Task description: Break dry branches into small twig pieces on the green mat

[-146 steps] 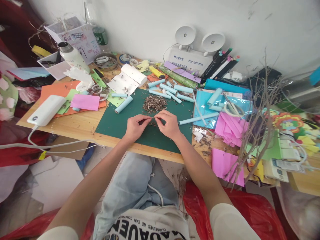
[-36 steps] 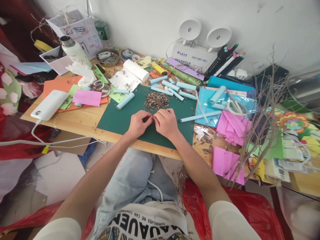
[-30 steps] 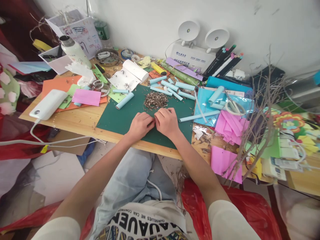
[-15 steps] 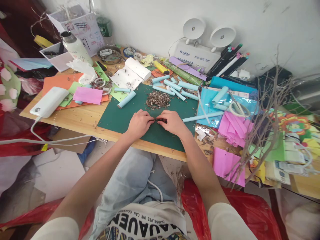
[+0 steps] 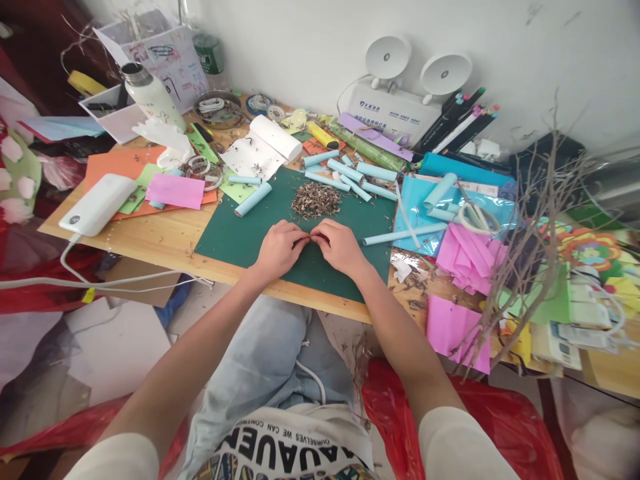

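Note:
My left hand (image 5: pixel 279 248) and my right hand (image 5: pixel 338 245) rest side by side on a dark green cutting mat (image 5: pixel 235 233), fingertips pinched together and touching at the middle. Whatever sits between the fingers is hidden; it looks like a small dark twig piece. Just beyond the fingers lies a pile of dry brown twig bits (image 5: pixel 315 199). Several light blue paper rolls (image 5: pixel 345 172) lie along the mat's far edge, and one long thin blue roll (image 5: pixel 404 234) lies right of my right hand.
Pink paper sheets (image 5: pixel 463 250) and bare branches (image 5: pixel 525 247) crowd the right side. Scissors (image 5: pixel 470 215) lie on blue paper. A white power bank (image 5: pixel 97 204) with its cable, orange and pink sheets, a bottle (image 5: pixel 150 99) and tape rings sit left. A white lamp unit (image 5: pixel 400 110) stands against the wall.
Half a second ago my hands were slightly apart with a dark twig piece showing between them. Now the fingertips have closed together and hide it.

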`<state>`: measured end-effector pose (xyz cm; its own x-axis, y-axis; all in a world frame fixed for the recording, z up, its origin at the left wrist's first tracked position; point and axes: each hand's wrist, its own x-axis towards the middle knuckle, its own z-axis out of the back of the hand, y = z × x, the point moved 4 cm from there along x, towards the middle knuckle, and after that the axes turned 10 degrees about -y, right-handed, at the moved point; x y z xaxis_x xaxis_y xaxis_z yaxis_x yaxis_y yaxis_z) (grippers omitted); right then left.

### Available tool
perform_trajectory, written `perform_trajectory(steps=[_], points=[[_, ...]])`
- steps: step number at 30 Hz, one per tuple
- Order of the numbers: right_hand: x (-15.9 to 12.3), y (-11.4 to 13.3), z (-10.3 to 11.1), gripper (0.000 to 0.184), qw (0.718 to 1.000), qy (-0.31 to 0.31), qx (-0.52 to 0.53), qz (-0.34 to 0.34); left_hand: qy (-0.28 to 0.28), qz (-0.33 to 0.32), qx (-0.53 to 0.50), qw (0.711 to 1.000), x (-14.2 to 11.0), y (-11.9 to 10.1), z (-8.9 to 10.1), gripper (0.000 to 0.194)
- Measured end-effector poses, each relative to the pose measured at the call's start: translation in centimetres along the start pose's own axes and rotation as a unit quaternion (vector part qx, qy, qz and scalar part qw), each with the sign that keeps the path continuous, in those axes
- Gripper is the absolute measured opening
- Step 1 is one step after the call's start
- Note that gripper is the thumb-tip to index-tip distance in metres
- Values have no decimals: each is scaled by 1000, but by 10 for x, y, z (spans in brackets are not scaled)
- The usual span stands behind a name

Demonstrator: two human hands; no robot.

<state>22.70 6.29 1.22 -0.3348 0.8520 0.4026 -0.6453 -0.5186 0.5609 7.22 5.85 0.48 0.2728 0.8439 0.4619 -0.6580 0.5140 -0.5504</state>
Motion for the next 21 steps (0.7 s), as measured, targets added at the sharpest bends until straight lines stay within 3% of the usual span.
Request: perform_trajectory(steps=[4,9,15,21], points=[[-1,5,-2,17,998,-10,-54,27,-13,-3,28,1000,1,-6,0,21],[2,3,7,18,992,-61,-112,22,-63,52,-13,997,5,-10,3,16],[4,-2,15,14,992,-96,82,-27,-81,107,-62,989,6,-10,6,11],[3,-1,11,10,977,-109,178,-47,-86,234,-151,957,3,-9,1,14]])
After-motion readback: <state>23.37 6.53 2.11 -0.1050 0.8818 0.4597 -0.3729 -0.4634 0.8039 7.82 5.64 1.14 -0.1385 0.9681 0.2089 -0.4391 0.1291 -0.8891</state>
